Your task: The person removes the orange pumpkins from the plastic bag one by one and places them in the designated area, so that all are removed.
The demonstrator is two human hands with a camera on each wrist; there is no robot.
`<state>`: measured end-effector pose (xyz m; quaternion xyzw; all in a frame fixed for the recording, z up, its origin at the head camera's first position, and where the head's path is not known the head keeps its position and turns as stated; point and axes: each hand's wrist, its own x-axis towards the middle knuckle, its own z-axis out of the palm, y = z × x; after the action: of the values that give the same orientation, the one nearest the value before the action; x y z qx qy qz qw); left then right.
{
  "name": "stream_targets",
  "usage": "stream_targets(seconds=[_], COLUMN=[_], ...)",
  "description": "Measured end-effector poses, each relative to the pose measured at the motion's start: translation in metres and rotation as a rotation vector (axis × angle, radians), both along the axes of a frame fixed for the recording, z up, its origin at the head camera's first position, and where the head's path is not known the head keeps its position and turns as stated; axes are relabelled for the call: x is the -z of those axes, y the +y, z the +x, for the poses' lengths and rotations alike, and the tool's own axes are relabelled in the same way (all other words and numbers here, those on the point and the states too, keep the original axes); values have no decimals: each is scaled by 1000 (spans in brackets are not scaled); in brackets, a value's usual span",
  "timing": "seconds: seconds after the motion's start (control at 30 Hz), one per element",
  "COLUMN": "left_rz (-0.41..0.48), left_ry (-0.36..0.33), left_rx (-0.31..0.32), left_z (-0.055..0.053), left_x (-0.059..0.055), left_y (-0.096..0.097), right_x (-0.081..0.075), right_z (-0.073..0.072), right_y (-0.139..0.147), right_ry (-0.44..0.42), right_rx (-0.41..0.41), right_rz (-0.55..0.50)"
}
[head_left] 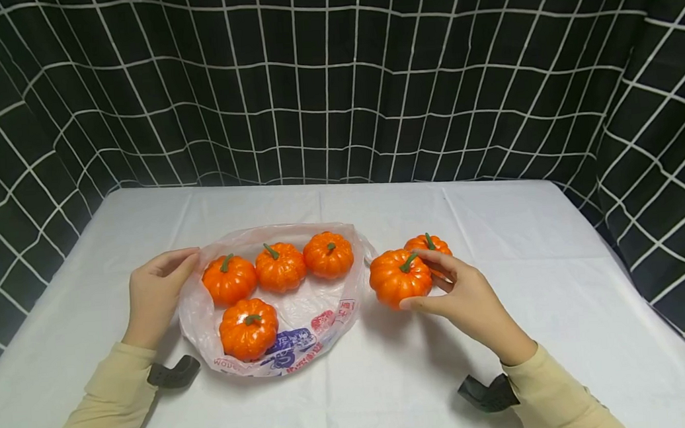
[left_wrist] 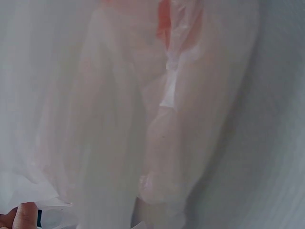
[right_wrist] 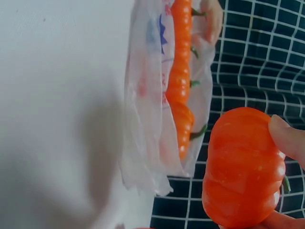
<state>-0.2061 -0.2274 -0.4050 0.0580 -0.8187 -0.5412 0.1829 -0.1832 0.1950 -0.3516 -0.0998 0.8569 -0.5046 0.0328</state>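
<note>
My right hand (head_left: 466, 298) grips a small orange pumpkin (head_left: 396, 279) between thumb and fingers, just right of the plastic bag. In the right wrist view that pumpkin (right_wrist: 243, 167) looks large, raised off the table. Another pumpkin (head_left: 435, 242) sits behind it, partly hidden by the fingers. The thin white plastic bag (head_left: 196, 317) lies wide open with several pumpkins (head_left: 250, 329) inside. At its left rim my left hand (head_left: 158, 290) pinches the edge between thumb and fingers. The left wrist view is mostly filled by the bag's translucent side (left_wrist: 114, 119).
A white cloth (head_left: 344, 413) covers the table. Black curtains with a white grid (head_left: 333, 75) stand behind and at both sides. Dark wrist mounts (head_left: 489, 393) stick out from both sleeves.
</note>
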Motion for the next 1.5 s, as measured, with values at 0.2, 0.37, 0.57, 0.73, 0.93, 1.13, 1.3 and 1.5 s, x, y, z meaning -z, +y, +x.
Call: stream_targets(seconds=[0.2, 0.37, 0.57, 0.73, 0.93, 1.13, 1.3, 1.5], left_rz=[7, -11, -34, -50, -50, -52, -52, -42], left_ry=[-7, -13, -20, -21, -17, -26, -33, -30], left_rx=[0, -9, -17, -18, -19, -24, -17, -12], left_z=[-1, -2, -1, 0, 0, -1, -2, -2], left_x=[1, 2, 1, -1, -2, 0, 0, 1], left_y=[-1, -1, -1, -1, 0, -1, -2, -2], right_x=[-4, -7, -9, -11, -12, -11, -8, -4], right_z=[2, 2, 1, 0, 0, -1, -4, -12], right_y=[12, 22, 36, 47, 59, 71, 83, 97], right_ry=[1, 3, 6, 6, 5, 5, 2, -5], right_rx=[19, 57, 103, 131, 171, 215, 249, 278], right_rz=[4, 17, 54, 98, 151, 163, 173, 188])
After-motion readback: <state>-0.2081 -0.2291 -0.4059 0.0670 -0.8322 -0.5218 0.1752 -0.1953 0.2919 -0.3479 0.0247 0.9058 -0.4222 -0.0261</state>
